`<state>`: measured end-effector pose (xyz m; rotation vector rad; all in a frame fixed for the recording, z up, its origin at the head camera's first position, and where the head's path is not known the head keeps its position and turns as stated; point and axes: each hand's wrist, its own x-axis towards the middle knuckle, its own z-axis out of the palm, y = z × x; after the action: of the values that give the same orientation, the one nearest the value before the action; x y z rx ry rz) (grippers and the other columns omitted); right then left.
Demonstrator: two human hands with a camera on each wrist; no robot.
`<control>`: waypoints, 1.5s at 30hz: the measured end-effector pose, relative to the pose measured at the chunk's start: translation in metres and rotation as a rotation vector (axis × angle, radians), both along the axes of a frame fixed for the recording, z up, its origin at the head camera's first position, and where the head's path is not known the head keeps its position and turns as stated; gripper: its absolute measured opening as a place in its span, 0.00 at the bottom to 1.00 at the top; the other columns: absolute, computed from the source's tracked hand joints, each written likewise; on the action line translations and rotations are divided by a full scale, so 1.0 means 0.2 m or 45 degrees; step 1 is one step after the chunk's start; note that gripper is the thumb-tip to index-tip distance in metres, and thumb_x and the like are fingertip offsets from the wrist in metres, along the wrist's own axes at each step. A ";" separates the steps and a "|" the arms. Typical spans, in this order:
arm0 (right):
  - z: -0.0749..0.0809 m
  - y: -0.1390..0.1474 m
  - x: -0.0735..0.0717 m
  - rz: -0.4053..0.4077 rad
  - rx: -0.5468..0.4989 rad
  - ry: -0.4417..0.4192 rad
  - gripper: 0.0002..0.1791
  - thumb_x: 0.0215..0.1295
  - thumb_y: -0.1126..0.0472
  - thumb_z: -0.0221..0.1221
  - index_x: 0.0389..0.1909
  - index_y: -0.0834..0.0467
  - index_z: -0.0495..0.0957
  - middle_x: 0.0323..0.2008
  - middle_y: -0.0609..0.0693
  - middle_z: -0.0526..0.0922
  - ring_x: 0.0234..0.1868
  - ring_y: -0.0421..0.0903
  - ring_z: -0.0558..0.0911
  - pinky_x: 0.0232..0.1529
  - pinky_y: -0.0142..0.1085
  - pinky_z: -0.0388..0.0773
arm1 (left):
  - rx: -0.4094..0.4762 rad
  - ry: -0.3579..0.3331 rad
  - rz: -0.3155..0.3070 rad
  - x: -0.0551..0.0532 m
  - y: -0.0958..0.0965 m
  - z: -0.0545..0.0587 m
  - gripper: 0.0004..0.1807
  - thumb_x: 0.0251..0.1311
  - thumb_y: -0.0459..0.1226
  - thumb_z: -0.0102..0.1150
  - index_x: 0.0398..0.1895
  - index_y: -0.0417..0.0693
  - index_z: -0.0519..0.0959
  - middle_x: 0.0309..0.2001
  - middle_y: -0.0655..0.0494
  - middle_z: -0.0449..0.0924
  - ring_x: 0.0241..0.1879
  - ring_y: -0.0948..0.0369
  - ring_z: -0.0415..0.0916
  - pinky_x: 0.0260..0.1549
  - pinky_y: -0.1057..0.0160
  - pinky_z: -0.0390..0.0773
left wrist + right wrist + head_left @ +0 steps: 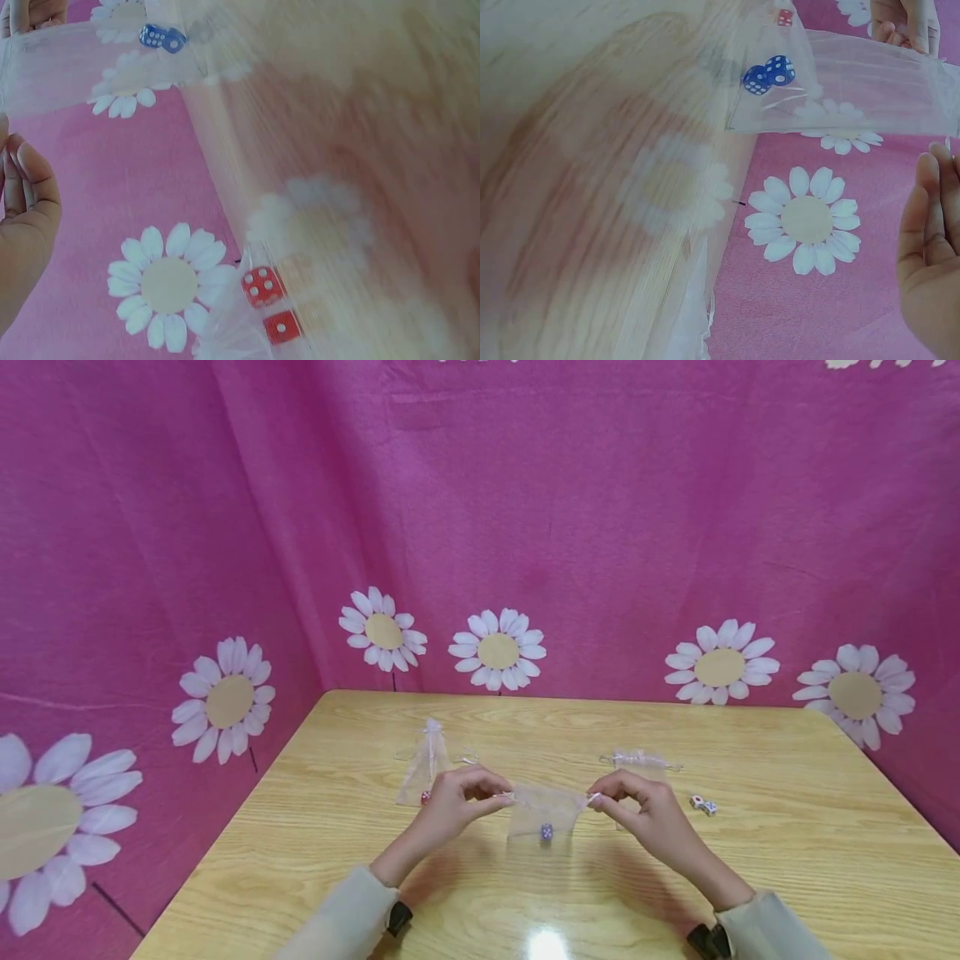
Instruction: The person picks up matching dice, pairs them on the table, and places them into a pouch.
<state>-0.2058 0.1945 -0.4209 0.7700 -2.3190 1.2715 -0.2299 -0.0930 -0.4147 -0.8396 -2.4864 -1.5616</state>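
Observation:
A sheer white drawstring bag [543,802] is stretched between the two hands, upright over the table. My left hand [459,806] pinches the drawstring at its left top corner between thumb and fingertips. At the right top corner my right hand [651,814] pinches the other cord end. Two blue dice [769,75] with white dots lie at the bottom of this bag, and the left wrist view shows the same blue dice [163,38] through the fabric. Close behind my left hand stands another sheer bag [427,760], its top gathered, with two red dice [270,304] inside.
A third sheer bag [641,762] with cords at its sides lies behind my right hand, which partly hides it. Two white dice [703,805] sit to its right on the wooden table [810,835]. A pink curtain [585,527] with daisies hangs behind the table and along the left.

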 end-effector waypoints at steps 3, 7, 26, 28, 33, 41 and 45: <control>0.01 0.00 0.00 -0.005 -0.023 -0.048 0.07 0.63 0.67 0.63 0.35 0.50 0.82 0.32 0.45 0.86 0.30 0.35 0.80 0.22 0.30 0.73 | 0.001 -0.006 0.019 -0.01 -0.02 0.01 0.06 0.58 0.40 0.68 0.36 0.50 0.87 0.35 0.53 0.85 0.29 0.70 0.74 0.29 0.73 0.77; 0.02 0.01 0.00 -0.008 -0.029 -0.087 0.05 0.64 0.66 0.62 0.36 0.53 0.82 0.33 0.47 0.86 0.31 0.38 0.81 0.23 0.30 0.74 | -0.004 0.011 0.043 -0.02 -0.03 0.01 0.06 0.59 0.41 0.67 0.35 0.50 0.87 0.34 0.53 0.85 0.27 0.69 0.73 0.28 0.73 0.75; 0.05 0.01 -0.02 -0.182 -0.074 -0.108 0.03 0.66 0.64 0.61 0.34 0.54 0.82 0.28 0.49 0.86 0.29 0.34 0.81 0.31 0.28 0.77 | 0.192 -0.204 0.164 -0.04 -0.04 0.03 0.08 0.63 0.40 0.63 0.36 0.44 0.85 0.35 0.46 0.81 0.26 0.68 0.70 0.27 0.72 0.72; 0.05 0.02 -0.02 -0.219 -0.078 -0.111 0.03 0.66 0.64 0.61 0.35 0.54 0.82 0.28 0.50 0.86 0.29 0.34 0.81 0.30 0.28 0.76 | 0.194 -0.205 0.176 -0.04 -0.04 0.03 0.08 0.63 0.40 0.63 0.36 0.44 0.85 0.34 0.45 0.81 0.26 0.67 0.70 0.27 0.72 0.72; 0.05 0.03 -0.03 -0.313 -0.089 -0.108 0.02 0.66 0.63 0.62 0.36 0.56 0.82 0.27 0.50 0.86 0.28 0.32 0.80 0.28 0.26 0.74 | 0.200 -0.191 0.235 -0.05 -0.05 0.02 0.08 0.62 0.41 0.64 0.36 0.46 0.85 0.32 0.45 0.81 0.27 0.63 0.72 0.26 0.73 0.73; 0.06 0.06 -0.03 -0.400 -0.145 -0.128 0.03 0.66 0.63 0.61 0.35 0.59 0.82 0.27 0.52 0.86 0.27 0.31 0.81 0.23 0.26 0.73 | 0.215 -0.139 0.318 -0.06 -0.05 0.03 0.07 0.61 0.39 0.65 0.35 0.44 0.84 0.30 0.49 0.81 0.27 0.62 0.75 0.26 0.73 0.75; 0.06 0.07 -0.03 -0.424 -0.153 -0.124 0.04 0.66 0.63 0.61 0.35 0.59 0.82 0.27 0.52 0.86 0.27 0.30 0.80 0.21 0.27 0.72 | 0.206 -0.121 0.342 -0.06 -0.06 0.04 0.07 0.62 0.39 0.64 0.35 0.44 0.84 0.30 0.46 0.81 0.27 0.59 0.76 0.26 0.73 0.76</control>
<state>-0.2117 0.2089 -0.4085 0.2725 -2.2982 1.3032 -0.2427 -0.1054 -0.4074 -0.3985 -2.3722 -1.7090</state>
